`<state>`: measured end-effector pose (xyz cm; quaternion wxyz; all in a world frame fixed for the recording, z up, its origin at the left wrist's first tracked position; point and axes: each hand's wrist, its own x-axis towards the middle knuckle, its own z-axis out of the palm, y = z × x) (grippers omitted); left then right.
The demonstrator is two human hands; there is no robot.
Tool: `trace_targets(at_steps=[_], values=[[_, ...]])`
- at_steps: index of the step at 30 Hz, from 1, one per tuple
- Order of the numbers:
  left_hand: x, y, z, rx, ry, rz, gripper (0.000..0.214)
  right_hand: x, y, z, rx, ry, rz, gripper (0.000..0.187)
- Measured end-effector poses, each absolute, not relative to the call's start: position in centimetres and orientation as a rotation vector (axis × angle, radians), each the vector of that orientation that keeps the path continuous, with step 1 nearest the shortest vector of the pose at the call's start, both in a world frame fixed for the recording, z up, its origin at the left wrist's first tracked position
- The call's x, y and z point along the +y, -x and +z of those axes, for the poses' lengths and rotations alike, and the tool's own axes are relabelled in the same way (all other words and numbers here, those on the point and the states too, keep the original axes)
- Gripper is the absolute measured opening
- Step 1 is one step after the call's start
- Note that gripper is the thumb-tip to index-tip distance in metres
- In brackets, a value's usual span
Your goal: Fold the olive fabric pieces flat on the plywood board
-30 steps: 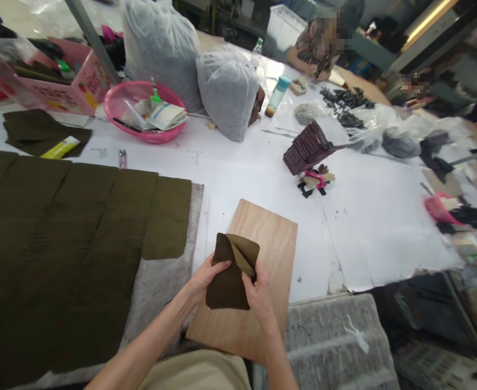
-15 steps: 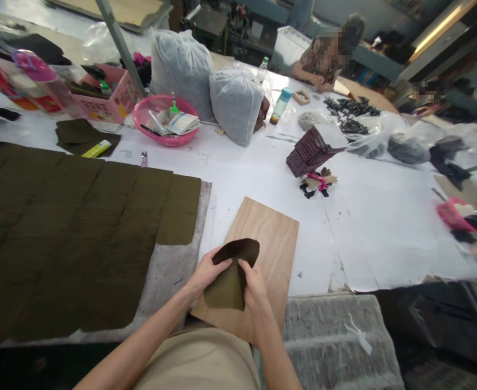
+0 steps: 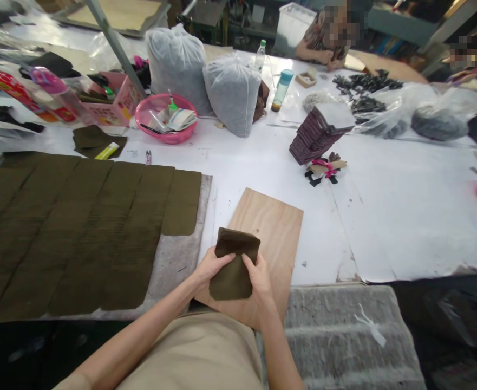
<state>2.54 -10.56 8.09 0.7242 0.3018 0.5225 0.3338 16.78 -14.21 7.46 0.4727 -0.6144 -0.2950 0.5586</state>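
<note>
Both hands grip a dark olive fabric piece (image 3: 232,279) over a wooden board (image 3: 273,238). Its far part is bent up and looks darker. My left hand (image 3: 214,265) is closed on the left edge, thumb lying on top. On the opposite edge my right hand (image 3: 259,273) is closed the same way, its thumb pointing inward. The fingers under the fabric are hidden. To the left, overlapping rows of similar olive fabric pieces (image 3: 112,216) lie on a grey sheet (image 3: 173,260).
A pink basin (image 3: 165,140) with small items and two filled white bags (image 3: 232,97) stand at the back. A stack of dark maroon pieces (image 3: 315,135) sits beside a bundle of scraps (image 3: 326,169). A yellow tube (image 3: 107,151) lies far left. Another person (image 3: 327,38) is across the table.
The fabric's far part was a rounded curl; now it stands as a straighter, squarer flap. Both hands keep their hold. The camera view has shifted slightly.
</note>
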Motion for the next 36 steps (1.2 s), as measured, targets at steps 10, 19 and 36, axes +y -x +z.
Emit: trace_targets(at_steps=[10,19,36], values=[[-10.6,-2.4,8.2,1.046,-0.571,0.743,0.044,-15.8,-15.3,7.8,-0.676,1.538,1.280,0.031],[-10.6,-1.1,7.1,1.045,-0.476,0.653,0.040,-16.5,-14.6,7.2,-0.985,1.692,0.959,0.030],[-10.9,-0.8,7.2,1.192,-0.869,0.809,0.038,-15.6,-14.1,6.4,-0.669,1.604,1.317,0.038]])
